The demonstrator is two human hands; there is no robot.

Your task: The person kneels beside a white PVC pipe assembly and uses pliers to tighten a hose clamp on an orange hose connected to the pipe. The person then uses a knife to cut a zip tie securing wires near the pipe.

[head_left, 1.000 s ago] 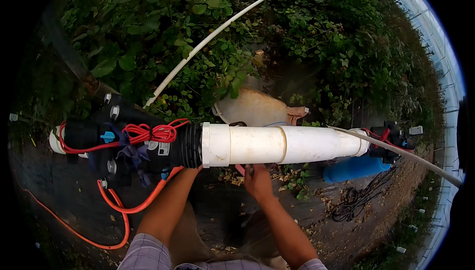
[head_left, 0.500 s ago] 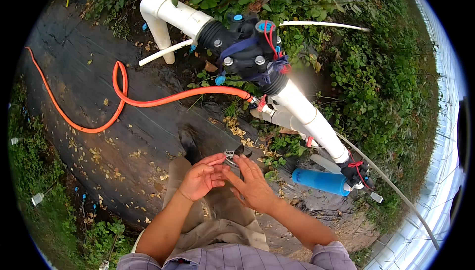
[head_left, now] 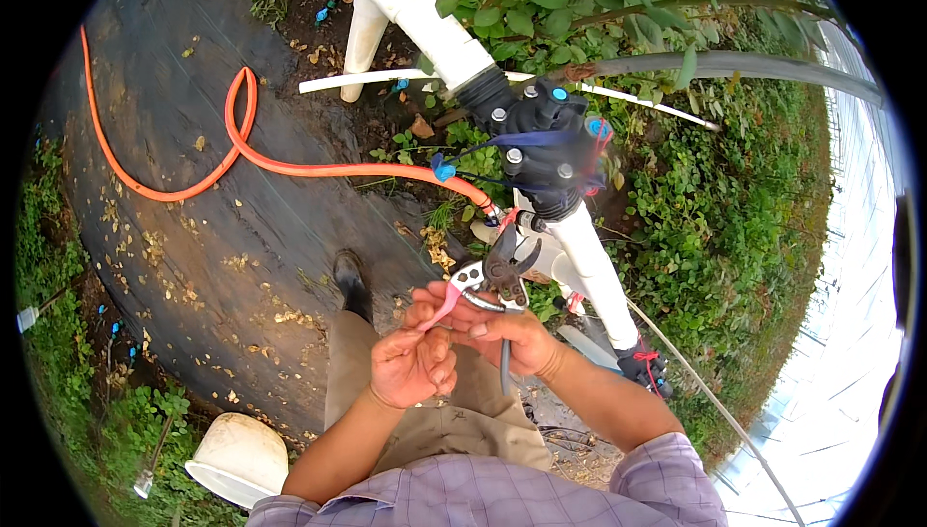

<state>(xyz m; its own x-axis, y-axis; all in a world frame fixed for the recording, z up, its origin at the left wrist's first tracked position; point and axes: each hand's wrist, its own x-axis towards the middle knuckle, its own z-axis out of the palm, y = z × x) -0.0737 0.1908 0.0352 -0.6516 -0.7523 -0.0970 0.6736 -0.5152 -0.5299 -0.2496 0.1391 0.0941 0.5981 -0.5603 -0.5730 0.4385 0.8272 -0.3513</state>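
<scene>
In front of my body is a pair of pruning shears with dark blades pointing away, one pink handle and one grey handle. The blades stand apart. My right hand holds the shears from beneath, its fingers passing behind the handles, and the grey handle hangs down past the palm. With curled fingers, my left hand pinches near the end of the pink handle. Part of that grip is hidden behind the fingers. Just beyond the blades, an orange hose joins a fitting at the pipework.
A white pipe with a black valve body crosses ahead and to the right. Dark ground sheeting with dry leaves lies left. A white bucket tilts at lower left. Leafy plants grow on the right; a grey bar spans above.
The shears have come up and away from my body and now show clearly between my hands. My view has shifted, bringing the white bucket in and leaving less of the blue cylinder visible.
</scene>
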